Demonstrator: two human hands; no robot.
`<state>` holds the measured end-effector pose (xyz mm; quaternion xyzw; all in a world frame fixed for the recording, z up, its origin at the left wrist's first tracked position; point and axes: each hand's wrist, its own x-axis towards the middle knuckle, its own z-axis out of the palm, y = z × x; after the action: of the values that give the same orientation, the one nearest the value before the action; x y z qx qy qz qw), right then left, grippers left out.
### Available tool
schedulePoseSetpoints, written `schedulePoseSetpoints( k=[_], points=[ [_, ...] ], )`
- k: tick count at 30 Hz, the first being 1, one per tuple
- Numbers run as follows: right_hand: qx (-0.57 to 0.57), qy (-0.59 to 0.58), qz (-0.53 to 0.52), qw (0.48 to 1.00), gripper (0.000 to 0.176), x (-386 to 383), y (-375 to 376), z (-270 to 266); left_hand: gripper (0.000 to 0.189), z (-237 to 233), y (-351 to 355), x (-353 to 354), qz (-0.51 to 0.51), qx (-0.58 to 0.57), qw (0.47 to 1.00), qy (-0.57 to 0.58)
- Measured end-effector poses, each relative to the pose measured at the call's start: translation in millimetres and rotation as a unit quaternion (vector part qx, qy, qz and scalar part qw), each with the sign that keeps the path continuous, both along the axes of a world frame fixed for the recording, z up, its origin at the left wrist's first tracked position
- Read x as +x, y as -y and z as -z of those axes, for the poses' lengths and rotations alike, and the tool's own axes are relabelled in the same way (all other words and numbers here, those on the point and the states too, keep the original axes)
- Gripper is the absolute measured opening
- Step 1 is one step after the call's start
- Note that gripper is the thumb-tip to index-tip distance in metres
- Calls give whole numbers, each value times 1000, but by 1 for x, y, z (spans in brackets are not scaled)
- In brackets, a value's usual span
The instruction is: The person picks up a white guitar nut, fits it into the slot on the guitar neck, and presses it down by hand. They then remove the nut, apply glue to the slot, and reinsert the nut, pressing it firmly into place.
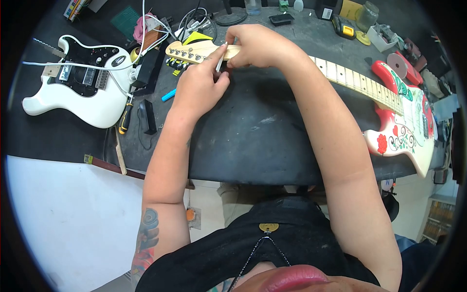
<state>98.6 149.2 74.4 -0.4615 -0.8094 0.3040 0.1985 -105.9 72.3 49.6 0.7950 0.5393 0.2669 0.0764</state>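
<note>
An electric guitar (406, 124) with red flowers and green scrolls painted on its pale body lies across the bench, body at the right. Its maple neck (335, 73) runs left to the headstock (187, 51), which carries a row of metal tuners. My right hand (258, 46) curls over the neck near the nut, fingers on the far side and thumb on the near side. Beside it, my left hand (202, 87) is closed around a thin white strip (220, 62), index finger reaching onto the neck. The nut itself is hidden by the fingers.
A white guitar body (104, 104) with a black pickguard lies at the left, white cables over it. Near it are a screwdriver (126, 117), a black box (147, 117) and a wooden-handled tool (120, 151). A yellow-black tape measure (344, 27) and a glass jar (367, 17) stand behind.
</note>
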Motion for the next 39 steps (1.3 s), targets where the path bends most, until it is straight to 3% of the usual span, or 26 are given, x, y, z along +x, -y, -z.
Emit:
schedulePoseSetpoints(
  k=[4,10,39],
  points=[
    [60,-30,-8,998,54,1,-1,4,71,-1,1,3,1,-8,1000,-1],
    [5,-8,-13,1000,56,1,-1,-1,66,2,1,3,-11,-20,999,28],
    [31,25,-13,999,62,0,2,-4,68,5,6,4,-11,17,998,68]
  ],
)
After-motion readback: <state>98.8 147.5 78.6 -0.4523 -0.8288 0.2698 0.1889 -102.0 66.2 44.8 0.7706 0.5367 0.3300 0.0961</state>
